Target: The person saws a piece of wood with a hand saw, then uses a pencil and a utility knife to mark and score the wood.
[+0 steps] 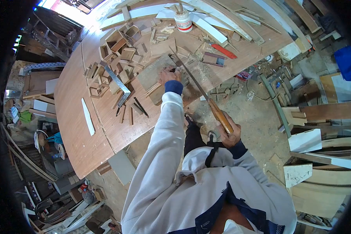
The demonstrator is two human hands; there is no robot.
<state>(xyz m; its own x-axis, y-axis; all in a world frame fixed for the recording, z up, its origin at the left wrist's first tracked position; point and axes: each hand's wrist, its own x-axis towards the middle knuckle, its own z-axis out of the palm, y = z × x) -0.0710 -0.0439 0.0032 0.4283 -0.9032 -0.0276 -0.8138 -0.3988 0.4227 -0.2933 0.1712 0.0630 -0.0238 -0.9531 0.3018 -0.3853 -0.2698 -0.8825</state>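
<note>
My right hand (231, 134) is wrapped round the wooden handle of a handsaw (201, 89). Its long, narrow blade points up and left over the table's near edge, with the tip just beyond my other hand. My left hand (170, 75) is closed and pressed down at a flat board (148, 74) on the table. Thin wooden strips (154, 89) stick out from under that hand towards me; my fingers hide their other ends. Sawdust lies around the board.
On the wooden table (72, 128) are small wooden frames (117, 41), a metal square (117, 80), dark pencils or pens (140, 107), a red-handled tool (224, 50) and a white tub (183, 21). Long boards (238, 23) lie along the far side. Offcuts (305, 140) crowd the floor at right.
</note>
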